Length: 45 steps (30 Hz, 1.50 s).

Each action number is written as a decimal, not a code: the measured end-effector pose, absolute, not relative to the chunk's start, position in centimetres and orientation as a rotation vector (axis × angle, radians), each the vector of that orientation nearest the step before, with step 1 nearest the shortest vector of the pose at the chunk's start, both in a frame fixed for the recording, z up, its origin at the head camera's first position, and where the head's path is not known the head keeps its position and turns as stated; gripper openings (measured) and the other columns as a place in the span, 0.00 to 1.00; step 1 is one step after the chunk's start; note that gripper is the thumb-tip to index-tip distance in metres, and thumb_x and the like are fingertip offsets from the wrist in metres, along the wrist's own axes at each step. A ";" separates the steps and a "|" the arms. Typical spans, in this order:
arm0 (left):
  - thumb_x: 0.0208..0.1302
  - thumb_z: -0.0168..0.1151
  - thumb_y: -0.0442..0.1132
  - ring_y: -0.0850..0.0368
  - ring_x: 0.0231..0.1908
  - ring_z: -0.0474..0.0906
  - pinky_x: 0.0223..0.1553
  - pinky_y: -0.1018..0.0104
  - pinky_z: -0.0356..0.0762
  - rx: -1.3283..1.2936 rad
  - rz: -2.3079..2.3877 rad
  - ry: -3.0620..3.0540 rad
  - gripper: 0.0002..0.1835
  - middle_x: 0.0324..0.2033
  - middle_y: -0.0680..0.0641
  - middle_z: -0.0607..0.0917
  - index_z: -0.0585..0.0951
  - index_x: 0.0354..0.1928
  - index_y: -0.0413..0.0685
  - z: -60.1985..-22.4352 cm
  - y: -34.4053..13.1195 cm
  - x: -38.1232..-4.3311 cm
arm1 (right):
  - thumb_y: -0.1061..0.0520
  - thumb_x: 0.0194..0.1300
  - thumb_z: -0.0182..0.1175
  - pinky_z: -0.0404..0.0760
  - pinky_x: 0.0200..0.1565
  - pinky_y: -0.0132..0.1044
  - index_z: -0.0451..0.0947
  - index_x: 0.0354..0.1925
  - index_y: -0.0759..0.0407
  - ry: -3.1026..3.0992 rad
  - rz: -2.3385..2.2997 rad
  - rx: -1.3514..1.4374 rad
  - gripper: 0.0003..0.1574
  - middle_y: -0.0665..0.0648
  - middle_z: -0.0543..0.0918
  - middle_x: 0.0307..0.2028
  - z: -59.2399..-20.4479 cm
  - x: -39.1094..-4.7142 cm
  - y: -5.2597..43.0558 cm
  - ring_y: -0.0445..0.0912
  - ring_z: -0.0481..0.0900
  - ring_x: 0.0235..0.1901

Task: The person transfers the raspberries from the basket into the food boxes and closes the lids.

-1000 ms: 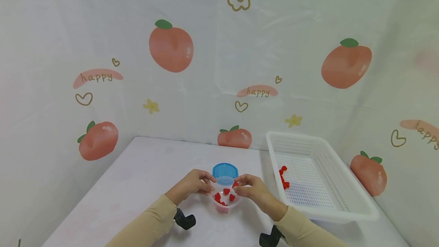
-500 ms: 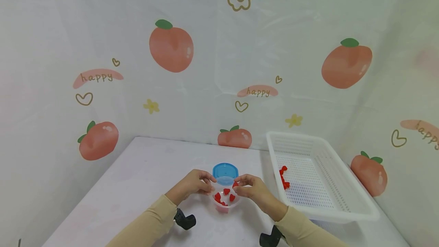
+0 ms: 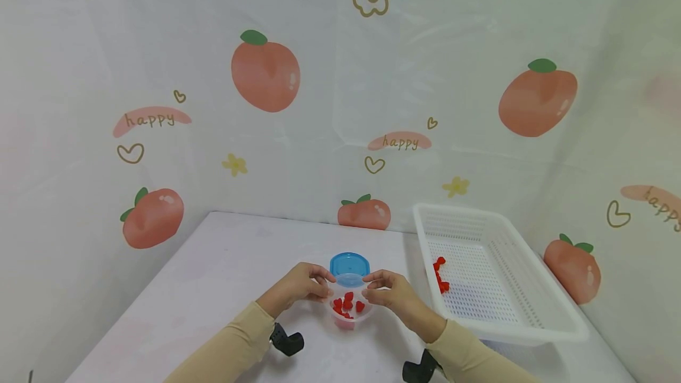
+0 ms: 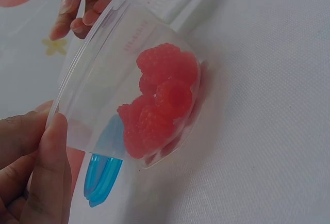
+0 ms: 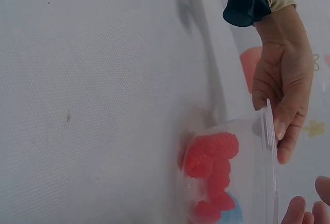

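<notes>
A clear plastic tub (image 4: 98, 79) stands on the table with several red raspberries (image 4: 160, 105) inside, piled at its bottom. My left hand (image 3: 300, 283) pinches the tub's rim between thumb and fingers at its left side. Over the right side of the rim, my right hand (image 3: 396, 297) has its thumb and fingers apart with nothing between them. Just behind the tub lies a blue lid (image 3: 349, 265), also visible through the clear wall in the left wrist view.
A white perforated basket (image 3: 495, 330) stands to the right, with several more raspberries (image 3: 440, 276) along its left wall. The white table (image 3: 255, 241) meets a fruit-patterned cloth backdrop (image 3: 319, 152). Black wrist mounts (image 3: 287, 343) hang below both forearms.
The raspberry that my right fingers pinched has dropped into the tub and lies among the others. My left hand keeps its place on the rim; the right hand has barely moved.
</notes>
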<state>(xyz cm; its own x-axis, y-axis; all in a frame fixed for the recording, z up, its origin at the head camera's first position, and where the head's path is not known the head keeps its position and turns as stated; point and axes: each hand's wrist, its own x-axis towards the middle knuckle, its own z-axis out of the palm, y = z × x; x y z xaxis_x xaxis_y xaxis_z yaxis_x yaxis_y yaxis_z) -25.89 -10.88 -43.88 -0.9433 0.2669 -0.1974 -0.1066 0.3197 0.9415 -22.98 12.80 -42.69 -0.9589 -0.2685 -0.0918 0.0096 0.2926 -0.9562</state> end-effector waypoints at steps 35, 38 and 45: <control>0.56 0.70 0.31 0.59 0.24 0.80 0.33 0.67 0.85 0.160 1.620 2.319 0.13 0.28 0.46 0.78 0.83 0.44 0.38 -43.8 -10.9 -25.8 | 0.59 0.63 0.64 0.84 0.48 0.39 0.71 0.52 0.70 2.260 -1.859 -0.343 0.23 0.56 0.77 0.41 -37.9 -23.0 13.0 0.44 0.80 0.40; 0.56 0.69 0.31 0.59 0.25 0.80 0.33 0.66 0.85 0.155 1.616 2.326 0.13 0.28 0.46 0.78 0.83 0.44 0.38 -43.8 -10.9 -25.7 | 0.60 0.64 0.63 0.84 0.48 0.37 0.72 0.52 0.68 2.287 -1.911 -0.313 0.21 0.56 0.76 0.40 -36.3 -23.3 13.4 0.44 0.80 0.41; 0.56 0.69 0.30 0.58 0.25 0.80 0.33 0.66 0.85 0.145 1.616 2.333 0.12 0.28 0.46 0.78 0.83 0.44 0.39 -43.8 -10.7 -25.7 | 0.64 0.66 0.58 0.82 0.48 0.29 0.68 0.51 0.63 2.185 -2.133 -0.320 0.16 0.51 0.73 0.38 -33.5 -24.8 15.8 0.42 0.79 0.42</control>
<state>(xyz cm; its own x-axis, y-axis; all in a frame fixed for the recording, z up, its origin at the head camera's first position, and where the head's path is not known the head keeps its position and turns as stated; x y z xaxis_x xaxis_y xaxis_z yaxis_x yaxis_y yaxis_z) -25.68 -10.74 -43.84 -0.9502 0.2501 -0.1858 -0.0859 0.3627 0.9279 -24.84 15.83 -33.45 -0.9758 -0.1976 0.0936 -0.0984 0.0144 -0.9950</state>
